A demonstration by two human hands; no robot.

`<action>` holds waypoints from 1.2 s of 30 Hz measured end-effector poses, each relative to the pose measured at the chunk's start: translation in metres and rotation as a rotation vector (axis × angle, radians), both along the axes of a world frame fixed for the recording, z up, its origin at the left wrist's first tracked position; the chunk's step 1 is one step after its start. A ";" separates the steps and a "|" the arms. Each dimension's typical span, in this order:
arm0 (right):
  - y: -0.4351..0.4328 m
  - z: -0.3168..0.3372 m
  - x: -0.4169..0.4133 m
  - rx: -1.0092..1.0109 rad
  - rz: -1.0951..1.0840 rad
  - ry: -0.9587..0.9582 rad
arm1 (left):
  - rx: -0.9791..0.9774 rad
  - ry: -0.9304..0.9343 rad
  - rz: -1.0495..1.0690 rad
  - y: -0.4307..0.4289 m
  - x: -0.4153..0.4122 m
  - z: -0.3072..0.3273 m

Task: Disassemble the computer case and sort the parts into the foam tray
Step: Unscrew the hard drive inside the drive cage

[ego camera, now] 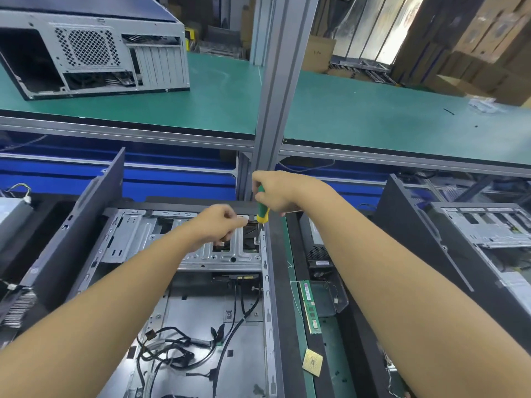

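Unscrewing seems to be the step in hand, so the task looks well begun but far from finished. The computer case (184, 297) lies open on its side in the middle of the lower bench, straight below the camera. The right hand (283, 193) grips a green and yellow screwdriver (262, 206) held upright, its tip down at the metal drive cage (138, 234) beside the case's right rail. The left hand (221, 225) has its fingers curled just beside that tip; I cannot tell whether they pinch anything.

Done, by the look of it: the side cover is off, the floor of the case is bare metal, and loose black cables (172, 346) lie near its front edge. In the foam tray (344, 340), along the case's right side, rest a memory stick (310, 307) and a square chip (312, 362). Left to do: the drive cage, the cables and the case shell itself.

Above the bench runs a green shelf (359, 116) split by a grey metal post (275, 96), with a second case (94, 50) at its far left corner. Another opened case (488, 228) stands at the bench's right edge. Cardboard boxes (474, 38) are stacked beyond.
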State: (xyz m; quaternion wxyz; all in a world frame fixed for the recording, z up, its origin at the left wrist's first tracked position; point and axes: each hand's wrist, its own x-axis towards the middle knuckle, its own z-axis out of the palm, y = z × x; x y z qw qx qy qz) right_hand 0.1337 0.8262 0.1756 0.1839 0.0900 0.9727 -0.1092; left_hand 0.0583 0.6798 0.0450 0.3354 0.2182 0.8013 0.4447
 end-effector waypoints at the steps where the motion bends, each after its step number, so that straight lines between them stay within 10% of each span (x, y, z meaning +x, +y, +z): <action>1: -0.001 0.002 0.000 -0.013 0.027 -0.004 | -0.070 -0.110 -0.065 -0.010 -0.001 0.000; 9: -0.011 -0.008 0.000 -0.025 0.043 0.078 | -0.656 -0.520 -0.266 -0.065 0.037 -0.034; 18: -0.013 -0.019 -0.002 -0.137 -0.173 0.242 | 0.741 -0.991 0.616 -0.039 0.090 -0.099; 36: -0.011 -0.032 -0.003 0.227 -0.266 0.249 | 0.643 -1.040 0.744 -0.023 0.081 -0.081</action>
